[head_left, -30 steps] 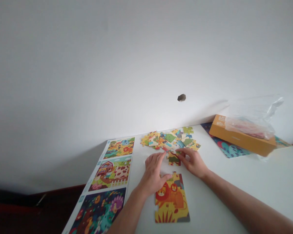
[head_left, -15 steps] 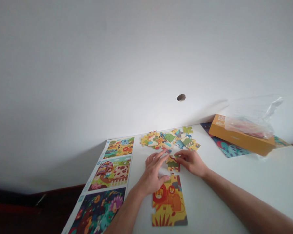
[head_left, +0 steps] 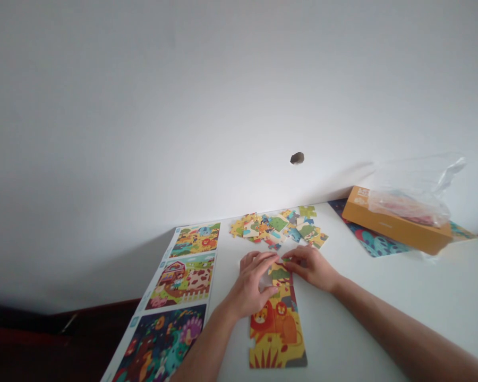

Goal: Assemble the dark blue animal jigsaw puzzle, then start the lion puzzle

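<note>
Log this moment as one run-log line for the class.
left hand: on jigsaw piece | right hand: same piece | lion jigsaw: part-built

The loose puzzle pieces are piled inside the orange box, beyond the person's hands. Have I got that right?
Not quite. The head view shows the loose puzzle pieces lying in a heap directly on the white table, not inside the orange box, which sits off to the right. They are beyond the person's left hand and right hand, as you said.
</note>
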Motion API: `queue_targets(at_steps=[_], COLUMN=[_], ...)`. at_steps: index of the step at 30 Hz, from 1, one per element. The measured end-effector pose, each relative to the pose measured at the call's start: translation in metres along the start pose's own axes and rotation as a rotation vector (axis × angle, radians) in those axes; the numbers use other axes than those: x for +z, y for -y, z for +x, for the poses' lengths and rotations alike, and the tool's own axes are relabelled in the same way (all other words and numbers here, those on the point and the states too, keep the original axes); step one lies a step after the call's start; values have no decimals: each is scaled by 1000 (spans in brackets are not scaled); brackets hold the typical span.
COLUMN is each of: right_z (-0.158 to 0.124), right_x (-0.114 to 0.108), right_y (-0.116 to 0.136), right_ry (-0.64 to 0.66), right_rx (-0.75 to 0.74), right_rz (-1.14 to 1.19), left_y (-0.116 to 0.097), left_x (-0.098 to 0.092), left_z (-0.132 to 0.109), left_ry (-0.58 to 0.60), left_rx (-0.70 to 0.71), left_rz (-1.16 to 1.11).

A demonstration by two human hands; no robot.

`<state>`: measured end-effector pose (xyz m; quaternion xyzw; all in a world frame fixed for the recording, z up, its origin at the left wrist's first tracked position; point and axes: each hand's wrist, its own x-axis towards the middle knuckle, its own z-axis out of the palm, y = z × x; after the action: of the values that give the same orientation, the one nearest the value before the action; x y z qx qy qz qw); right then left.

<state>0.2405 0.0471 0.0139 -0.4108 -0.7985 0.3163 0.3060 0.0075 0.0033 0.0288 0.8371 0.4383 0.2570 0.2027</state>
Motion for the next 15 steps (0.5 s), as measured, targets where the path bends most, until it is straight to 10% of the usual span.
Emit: queue_targets(at_steps=[15], right_z=[0], right_x=[-1], right_y=[5], right_ry=[4], right_rx=[-45], right_rz=[-84], left_y=[2], left_x=[4], left_z=[3], left_ry=[-69], left_rx=[21], left_rz=[16])
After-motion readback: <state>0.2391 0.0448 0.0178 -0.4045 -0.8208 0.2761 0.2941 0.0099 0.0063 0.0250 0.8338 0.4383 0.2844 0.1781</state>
